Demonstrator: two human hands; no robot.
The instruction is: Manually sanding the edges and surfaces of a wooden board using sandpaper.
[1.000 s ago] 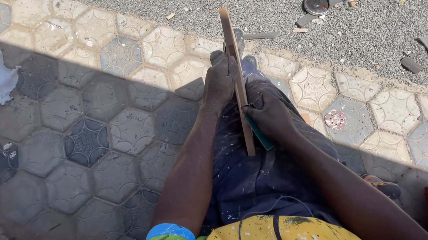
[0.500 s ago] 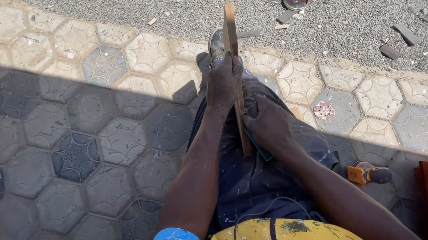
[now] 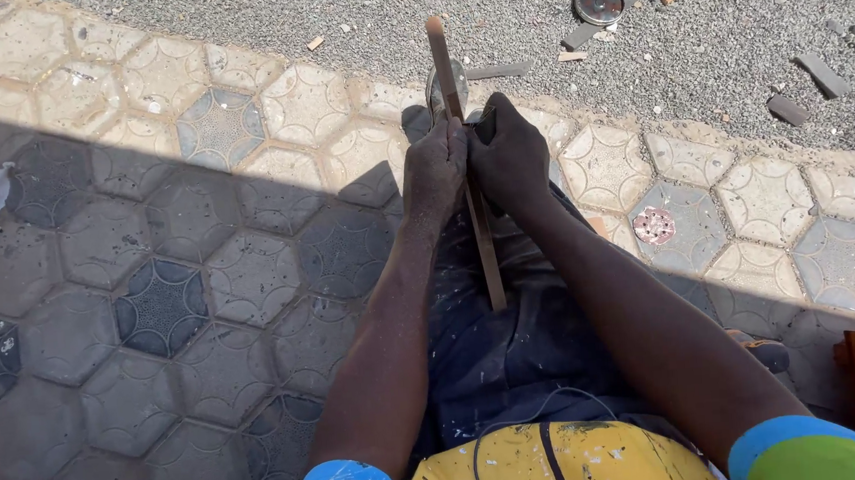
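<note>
Thin wooden board (image 3: 477, 228) stands on edge over the person's lap, long axis running from the thighs out past the shoe (image 3: 434, 86), far end up in sunlight. Left hand (image 3: 435, 172) closed on the board's left face, right hand (image 3: 508, 156) clamped against its right face, directly opposite, both near the board's middle. Whether the right hand holds anything else cannot be told. Beyond the board: hexagonal pavers (image 3: 197, 236), gravel, round metal lid (image 3: 599, 2).
</note>
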